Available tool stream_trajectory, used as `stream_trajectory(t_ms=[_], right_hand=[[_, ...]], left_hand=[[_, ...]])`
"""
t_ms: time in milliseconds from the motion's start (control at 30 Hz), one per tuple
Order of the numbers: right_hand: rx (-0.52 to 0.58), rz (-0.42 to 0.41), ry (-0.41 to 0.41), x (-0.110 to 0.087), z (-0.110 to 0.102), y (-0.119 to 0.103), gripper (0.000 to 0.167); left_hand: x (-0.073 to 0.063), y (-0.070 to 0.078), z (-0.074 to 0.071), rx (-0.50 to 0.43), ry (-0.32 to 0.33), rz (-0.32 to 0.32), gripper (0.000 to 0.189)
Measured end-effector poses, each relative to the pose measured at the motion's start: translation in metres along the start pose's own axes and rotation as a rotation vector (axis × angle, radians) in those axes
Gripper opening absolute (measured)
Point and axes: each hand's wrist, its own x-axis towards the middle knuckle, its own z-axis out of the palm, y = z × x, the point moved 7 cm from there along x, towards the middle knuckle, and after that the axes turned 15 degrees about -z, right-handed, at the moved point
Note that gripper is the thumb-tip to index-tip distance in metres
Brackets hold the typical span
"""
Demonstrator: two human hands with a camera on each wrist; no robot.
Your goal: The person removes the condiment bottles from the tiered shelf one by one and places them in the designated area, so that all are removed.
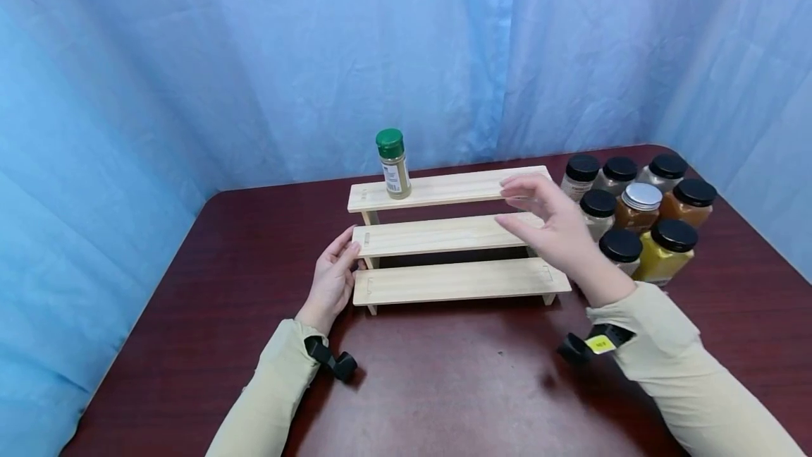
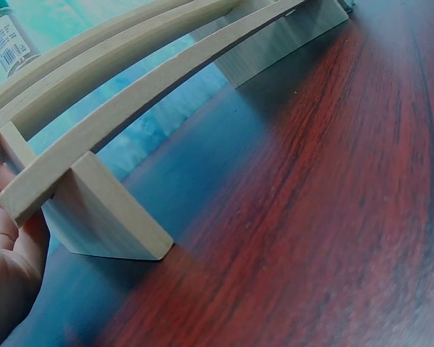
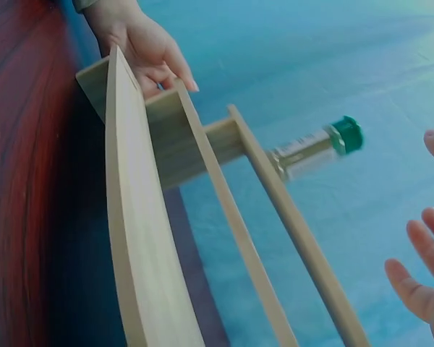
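A three-tier wooden shelf rack (image 1: 438, 235) stands on the table, its steps rising toward the back. At its left end, my left hand (image 1: 331, 277) grips the side by the middle tier; the right wrist view shows the fingers (image 3: 159, 69) around that edge. On the left part of the top tier stands a spice jar (image 1: 395, 171) with a green cap, upright. My right hand (image 1: 548, 224) is raised over the right end of the rack, thumb and fingers spread apart and holding nothing. In the right wrist view its fingertips (image 3: 401, 278) show at the right edge.
Right of the rack, several spice jars stand close together, most with black lids, such as a yellow one (image 1: 662, 259); one has a silver lid (image 1: 642, 197). A blue curtain (image 1: 368, 41) hangs behind the dark red table (image 1: 431, 379).
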Motion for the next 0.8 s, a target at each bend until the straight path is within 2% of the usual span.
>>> stream_trajectory(t_ms=[133, 367, 800], right_hand=[[0.032, 0.079, -0.067, 0.011, 0.021, 0.009, 0.044], [0.069, 0.127, -0.156, 0.040, 0.050, 0.017, 0.069], [-0.099, 0.176, -0.323, 0.084, 0.092, 0.036, 0.080]], left_hand=[[-0.001, 0.001, 0.000, 0.003, 0.005, -0.001, 0.051], [-0.003, 0.003, 0.000, -0.007, 0.013, 0.007, 0.051], [-0.002, 0.000, 0.001, -0.008, -0.011, 0.025, 0.053]])
